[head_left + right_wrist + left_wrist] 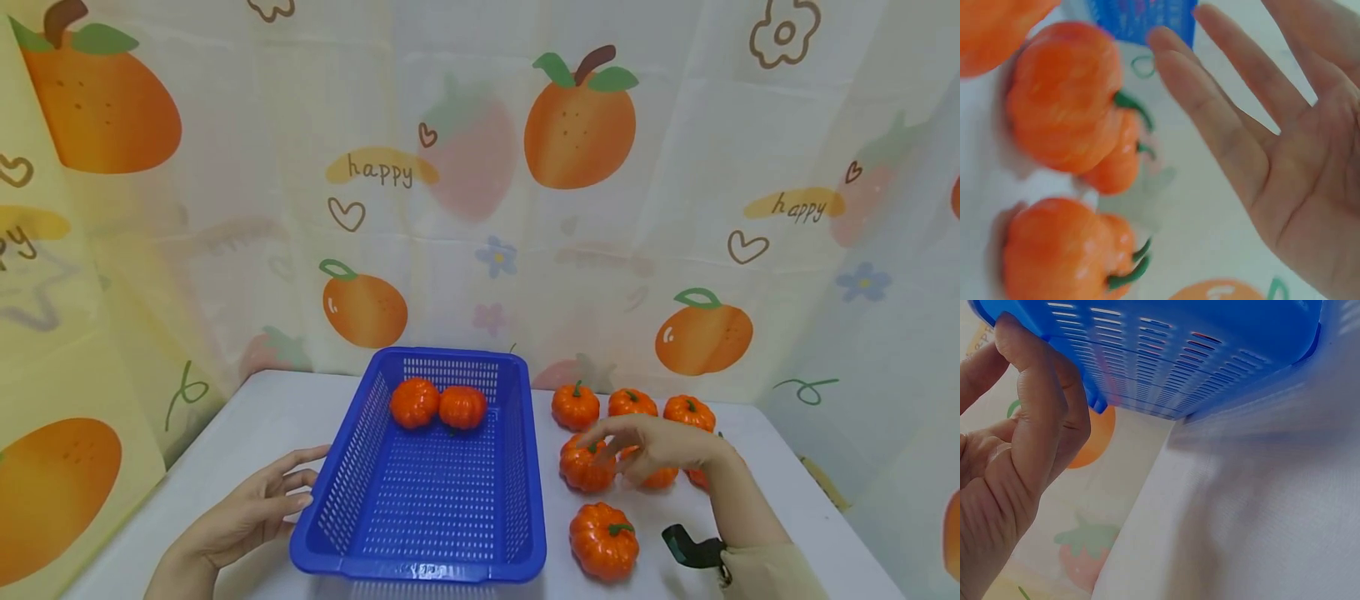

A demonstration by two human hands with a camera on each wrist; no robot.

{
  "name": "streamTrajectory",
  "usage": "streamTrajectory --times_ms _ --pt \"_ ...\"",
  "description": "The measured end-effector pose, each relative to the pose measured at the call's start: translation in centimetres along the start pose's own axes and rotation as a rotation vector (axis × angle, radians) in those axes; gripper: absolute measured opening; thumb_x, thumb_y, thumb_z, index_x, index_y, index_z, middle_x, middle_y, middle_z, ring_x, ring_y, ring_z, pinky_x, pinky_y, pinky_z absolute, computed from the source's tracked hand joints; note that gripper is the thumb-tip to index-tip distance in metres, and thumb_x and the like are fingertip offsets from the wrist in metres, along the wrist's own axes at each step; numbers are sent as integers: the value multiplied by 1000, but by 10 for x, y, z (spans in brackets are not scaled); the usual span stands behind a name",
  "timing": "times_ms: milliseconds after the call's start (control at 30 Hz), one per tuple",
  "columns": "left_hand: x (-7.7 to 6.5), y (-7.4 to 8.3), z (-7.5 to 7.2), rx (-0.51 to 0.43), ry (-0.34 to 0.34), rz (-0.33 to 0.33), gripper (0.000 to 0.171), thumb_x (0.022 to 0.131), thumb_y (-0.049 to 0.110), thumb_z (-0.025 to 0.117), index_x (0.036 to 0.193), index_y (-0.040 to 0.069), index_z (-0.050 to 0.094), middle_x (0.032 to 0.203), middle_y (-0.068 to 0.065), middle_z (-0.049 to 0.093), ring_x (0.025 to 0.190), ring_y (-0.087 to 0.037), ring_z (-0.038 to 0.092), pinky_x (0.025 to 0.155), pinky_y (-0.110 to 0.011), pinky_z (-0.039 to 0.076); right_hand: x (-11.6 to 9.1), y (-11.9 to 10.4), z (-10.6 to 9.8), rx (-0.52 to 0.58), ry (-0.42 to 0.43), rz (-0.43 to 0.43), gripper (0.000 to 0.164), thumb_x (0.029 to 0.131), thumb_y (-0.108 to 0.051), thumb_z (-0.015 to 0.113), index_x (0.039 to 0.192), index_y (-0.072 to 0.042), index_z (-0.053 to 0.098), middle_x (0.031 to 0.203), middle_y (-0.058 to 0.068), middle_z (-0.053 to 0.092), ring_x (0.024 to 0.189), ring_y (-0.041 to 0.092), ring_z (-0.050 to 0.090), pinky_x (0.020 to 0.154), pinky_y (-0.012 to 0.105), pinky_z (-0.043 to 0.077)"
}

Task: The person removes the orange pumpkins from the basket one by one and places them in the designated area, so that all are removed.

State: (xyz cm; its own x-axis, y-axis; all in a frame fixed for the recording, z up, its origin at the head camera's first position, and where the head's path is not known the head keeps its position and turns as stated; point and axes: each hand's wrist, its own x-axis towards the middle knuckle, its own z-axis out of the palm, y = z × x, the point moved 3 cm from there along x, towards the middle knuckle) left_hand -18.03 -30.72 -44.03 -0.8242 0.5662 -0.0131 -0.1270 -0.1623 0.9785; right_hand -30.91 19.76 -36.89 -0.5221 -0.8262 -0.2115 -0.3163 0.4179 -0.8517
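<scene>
A blue plastic basket [420, 500] with slotted walls stands on the table, and two small orange pumpkins [415, 403] lie at its far end. My left hand [243, 512] is at the basket's left side, fingers loosely bent. In the left wrist view, a fingertip [1007, 325] reaches the blue rim. To the right of the basket sit several more orange pumpkins with green stems. My right hand [660, 446] hovers over them, palm down and fingers spread, holding nothing. It partly hides a middle pumpkin [587, 467]. The right wrist view shows the open palm [1310, 181] beside the pumpkins [1066, 97].
A white-covered table [292, 400] carries everything. One pumpkin [603, 542] sits nearest the front, right of the basket. Behind the table hangs a pale curtain [465, 275] printed with fruit. A dark strap [690, 548] sticks out from the right wrist.
</scene>
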Motion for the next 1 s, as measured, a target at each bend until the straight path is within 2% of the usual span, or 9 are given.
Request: streamTrajectory --times_ms 67,167,300,433,500,600,767,867,1000 --pt "1 0 1 0 -2 4 54 104 2 34 148 34 36 118 6 59 108 -9 64 91 -35 58 8 -10 -2 7 31 -31 55 85 3 63 139 -7 53 143 27 51 123 51 53 89 38 59" --pt "1 0 2 -1 1 2 55 104 2 34 148 35 36 118 6 59 108 -9 64 91 -35 58 20 -22 -5 -6 129 -49 53 88 -8 69 138 -15 54 142 22 54 126 48 54 90 36 59" --pt "1 -1 2 0 14 -10 54 104 3 35 146 36 38 117 6 59 107 -8 64 91 -35 58 37 -38 -8 -55 292 -90 51 89 -20 71 137 -29 55 140 5 58 127 36 57 96 44 55" --pt "1 -1 2 -5 3 0 54 104 2 34 147 35 37 117 5 59 108 -9 64 91 -35 58 51 -57 -11 -51 415 -121 49 92 -26 69 137 -34 53 137 3 61 130 33 56 101 47 53" --pt "0 0 2 -9 -10 12 54 104 2 33 148 33 36 118 5 59 109 -10 65 91 -36 58 59 -67 -13 -17 449 -145 48 93 -27 68 138 -33 52 138 7 60 131 34 55 100 48 54" --pt "-1 1 2 -18 -30 30 55 104 1 32 150 31 33 119 4 59 110 -11 65 92 -36 58 73 -82 -16 28 501 -177 50 94 -26 67 141 -29 51 146 3 53 134 33 53 96 46 56" --pt "-1 3 2 -19 -34 33 55 104 1 32 151 30 32 120 4 59 109 -11 65 90 -35 58 102 -98 -14 83 565 -244 51 95 -19 64 143 -24 49 154 -2 43 135 32 53 105 52 49" --pt "-1 2 1 -17 -17 13 55 104 1 33 149 32 34 119 4 59 108 -10 65 90 -33 58 121 -103 -7 157 568 -273 51 96 -14 62 144 -21 48 156 0 41 136 33 52 110 55 43" --pt "-1 1 1 -18 -4 -10 55 104 2 34 147 35 37 118 5 59 107 -9 64 90 -32 58 144 -105 2 308 557 -298 52 96 -8 61 145 -14 45 155 6 40 137 34 49 112 51 43"
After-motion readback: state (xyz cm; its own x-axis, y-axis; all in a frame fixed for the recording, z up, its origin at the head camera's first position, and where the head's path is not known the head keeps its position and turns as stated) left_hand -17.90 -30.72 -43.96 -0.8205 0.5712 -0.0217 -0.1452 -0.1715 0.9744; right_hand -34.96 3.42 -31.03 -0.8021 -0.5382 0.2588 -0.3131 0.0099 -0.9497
